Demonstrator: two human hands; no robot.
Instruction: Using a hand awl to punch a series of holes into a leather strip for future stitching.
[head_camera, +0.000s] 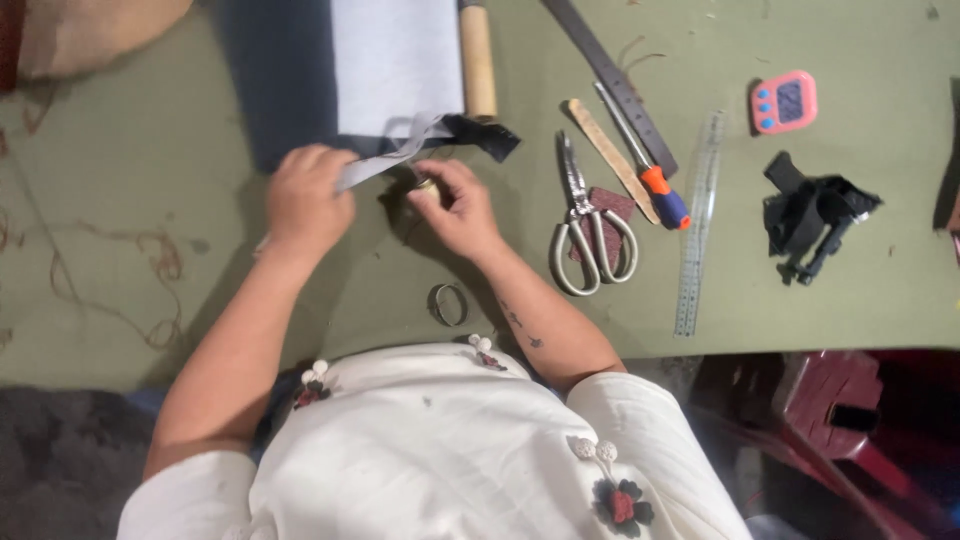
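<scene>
Left hand (307, 203) presses flat on grey fabric strip (385, 160); right hand (462, 210) pinches small brass piece (427, 187).

Pink timer (783, 102) — dark screen, blue buttons — far right on table (150, 150).

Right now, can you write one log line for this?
left hand: on fabric | right hand: pinching small brass thing | scissors: idle
</scene>
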